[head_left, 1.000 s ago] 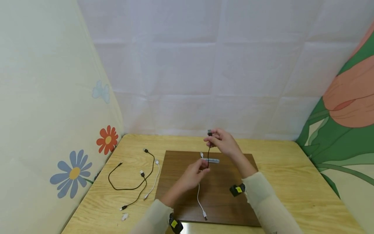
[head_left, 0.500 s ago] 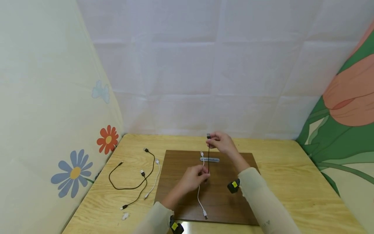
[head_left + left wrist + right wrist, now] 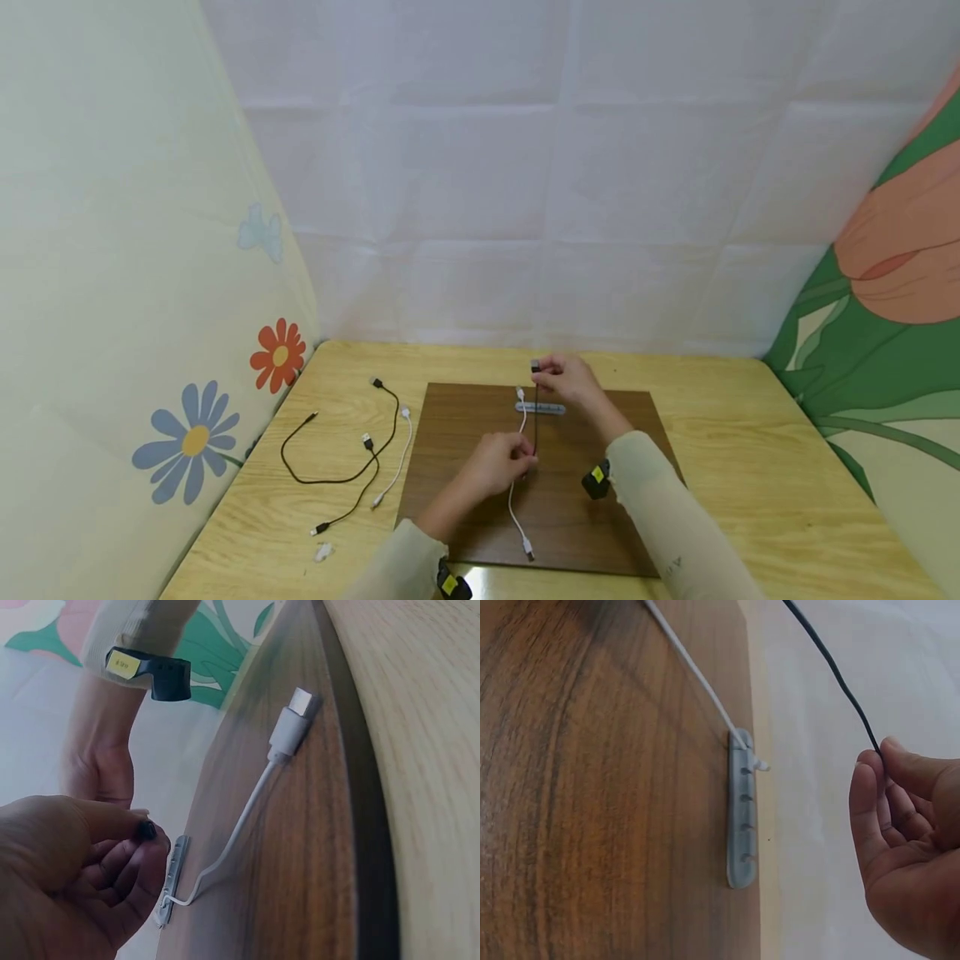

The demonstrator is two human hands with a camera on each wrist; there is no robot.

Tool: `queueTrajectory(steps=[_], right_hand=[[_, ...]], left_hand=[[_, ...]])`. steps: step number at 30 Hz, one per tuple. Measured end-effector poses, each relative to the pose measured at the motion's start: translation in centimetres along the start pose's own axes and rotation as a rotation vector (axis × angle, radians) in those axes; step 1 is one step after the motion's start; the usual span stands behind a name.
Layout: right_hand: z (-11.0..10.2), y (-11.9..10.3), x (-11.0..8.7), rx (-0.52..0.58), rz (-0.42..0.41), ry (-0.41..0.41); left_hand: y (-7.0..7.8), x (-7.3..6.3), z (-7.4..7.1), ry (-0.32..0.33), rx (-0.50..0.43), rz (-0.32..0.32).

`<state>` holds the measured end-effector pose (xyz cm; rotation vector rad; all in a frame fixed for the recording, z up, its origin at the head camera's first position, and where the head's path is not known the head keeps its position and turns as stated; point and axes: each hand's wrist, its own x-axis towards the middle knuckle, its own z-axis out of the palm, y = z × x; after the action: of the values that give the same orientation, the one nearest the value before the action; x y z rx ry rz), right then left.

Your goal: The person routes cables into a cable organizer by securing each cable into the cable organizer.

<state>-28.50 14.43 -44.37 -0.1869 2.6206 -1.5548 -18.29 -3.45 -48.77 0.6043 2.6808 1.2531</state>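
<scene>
A black USB cable [image 3: 536,412] is stretched between the two hands above a brown wooden board. My right hand [image 3: 572,380] pinches it near the USB plug [image 3: 535,365] at the far end. My left hand [image 3: 495,462] pinches its lower end; in the left wrist view a small black tip [image 3: 147,829] shows between thumb and finger. A grey-blue cable clip [image 3: 742,817] with several slots lies on the board near its far edge. Through the clip's end slot runs a white cable [image 3: 694,666], whose near plug [image 3: 289,729] rests on the board.
Left of the board [image 3: 600,525], a long black cable [image 3: 330,482], a shorter black cable [image 3: 352,511] and a white cable [image 3: 395,473] lie on the light wooden table [image 3: 765,475]. A small whitish scrap [image 3: 323,552] lies near them. Fabric walls surround the table.
Both hands have moved down and nearer the board with the black cable. It was slightly slack and now hangs straighter between them. The white cable and clip stay in place.
</scene>
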Motion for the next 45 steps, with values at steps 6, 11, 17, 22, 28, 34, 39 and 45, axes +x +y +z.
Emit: queueTrajectory(steps=[6,11,17,22,28,34,39,45], right_hand=[[0.5,0.7,0.3,-0.014,0.017,-0.019],[1.0,1.2,0.4,-0.025,0.031,-0.015],[1.3,1.4,0.4,-0.038,0.061,-0.023],[1.5,2.0,0.5,-0.073,0.059,-0.020],[1.6,2.7,0.8,-0.148,0.046,-0.015],[2.0,3.6,1.0,-0.218,0.013,-0.015],[2.5,3.9,1.2,-0.245,0.011,-0.017],[2.8,4.1,1.2,-0.273,0.014,-0.021]], left_hand=[[0.2,-0.3,0.2,-0.004,0.141,-0.002],[0.2,-0.3,0.3,0.021,0.274,0.036],[0.2,-0.3,0.4,0.013,0.332,0.044],[0.3,-0.2,0.7,-0.005,0.373,0.026],[0.5,0.0,0.7,-0.016,0.385,0.005],[0.7,0.0,0.7,-0.010,0.413,0.006],[0.6,-0.1,1.0,0.018,0.442,0.002],[0.7,-0.3,1.5,0.080,0.523,0.034]])
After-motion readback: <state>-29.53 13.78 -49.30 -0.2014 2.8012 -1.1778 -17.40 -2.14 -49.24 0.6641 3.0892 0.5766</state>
